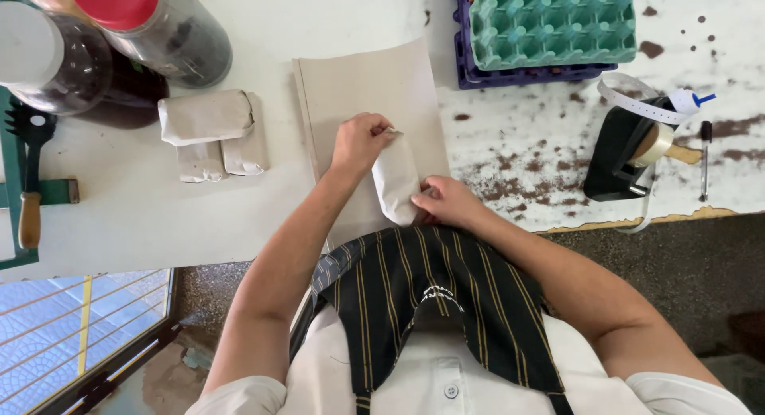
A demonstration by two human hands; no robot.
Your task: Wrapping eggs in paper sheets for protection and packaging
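On the white surface (143, 216), over a sheet of brown paper (374, 80), I see my left hand (358, 141) and right hand (450, 201). Both hands' fingers are clamped on a small paper-wrapped packet (395, 182); three similar wrapped packets (211, 134) lie well apart.

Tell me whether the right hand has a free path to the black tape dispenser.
Probably yes. The right hand is busy holding the paper packet, but only bare, stained table lies between it and the tape dispenser, so it would need to let go first.
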